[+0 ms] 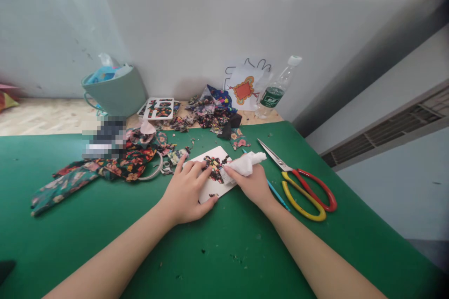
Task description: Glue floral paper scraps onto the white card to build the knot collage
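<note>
A white card with dark floral fabric pieces on it lies on the green tabletop. My left hand rests on the card's left side, fingers spread, thumb at its lower edge. My right hand is closed around a crumpled white tissue, its lower end against the card's right side beside the fabric. A blue pencil-like stick lies partly under my right hand. Further right are large scissors with one red and one yellow handle, blades slightly apart.
Floral cloth lies at left with a pale ring. Behind are a green cup, another fabric-decorated card, a heap of scraps, a paper drawing and a tilted plastic bottle against the wall.
</note>
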`<action>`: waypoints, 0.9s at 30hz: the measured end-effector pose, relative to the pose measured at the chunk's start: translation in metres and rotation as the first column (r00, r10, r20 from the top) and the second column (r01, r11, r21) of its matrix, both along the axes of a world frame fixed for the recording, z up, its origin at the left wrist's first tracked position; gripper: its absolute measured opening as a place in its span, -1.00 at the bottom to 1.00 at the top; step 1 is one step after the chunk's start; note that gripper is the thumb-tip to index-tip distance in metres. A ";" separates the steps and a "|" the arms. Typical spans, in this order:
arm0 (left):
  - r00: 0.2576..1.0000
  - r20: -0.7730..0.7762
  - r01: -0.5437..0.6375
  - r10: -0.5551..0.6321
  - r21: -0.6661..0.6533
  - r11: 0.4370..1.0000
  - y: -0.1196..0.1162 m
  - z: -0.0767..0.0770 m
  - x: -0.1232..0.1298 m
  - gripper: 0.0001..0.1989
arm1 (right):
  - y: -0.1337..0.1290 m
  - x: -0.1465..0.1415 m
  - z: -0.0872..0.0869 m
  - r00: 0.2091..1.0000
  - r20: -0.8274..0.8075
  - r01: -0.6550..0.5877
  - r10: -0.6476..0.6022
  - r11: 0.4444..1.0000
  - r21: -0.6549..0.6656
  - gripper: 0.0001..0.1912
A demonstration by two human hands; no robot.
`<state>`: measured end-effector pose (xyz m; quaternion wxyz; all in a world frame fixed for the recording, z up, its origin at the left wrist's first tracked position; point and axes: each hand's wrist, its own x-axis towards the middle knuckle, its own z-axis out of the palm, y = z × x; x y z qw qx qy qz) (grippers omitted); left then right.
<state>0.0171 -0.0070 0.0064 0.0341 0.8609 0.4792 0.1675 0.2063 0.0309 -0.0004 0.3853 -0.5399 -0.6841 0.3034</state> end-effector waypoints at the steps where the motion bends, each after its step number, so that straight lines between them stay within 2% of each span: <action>1: 1.000 0.000 0.000 0.000 -0.001 1.000 0.000 0.000 0.000 -0.41 | 0.000 0.000 0.001 1.000 0.013 -0.007 0.006 1.000 0.009 -0.78; 6: 1.000 -0.010 0.003 -0.003 -0.009 1.000 0.000 0.000 0.000 -0.40 | 0.000 -0.003 0.005 0.997 0.074 -0.013 0.008 0.998 0.063 -0.83; 9: 1.000 -0.015 0.000 0.000 -0.011 1.000 0.000 0.000 0.000 -0.41 | 0.000 -0.003 0.005 0.996 0.083 -0.017 0.012 0.999 0.052 -0.83; 14: 1.000 -0.004 0.000 0.000 -0.007 1.000 0.000 0.000 0.000 -0.42 | 0.000 -0.002 -0.001 0.998 -0.031 0.048 -0.048 0.999 0.008 -0.82; 17: 1.000 -0.009 -0.001 0.000 -0.007 1.000 0.000 0.001 0.000 -0.41 | 0.000 -0.001 -0.002 0.997 -0.063 0.034 -0.034 0.999 0.003 -0.81; 27: 1.000 0.003 0.001 -0.001 -0.003 1.000 0.000 0.000 0.000 -0.40 | -0.001 -0.002 0.001 1.000 0.012 0.011 -0.011 1.000 0.004 -0.81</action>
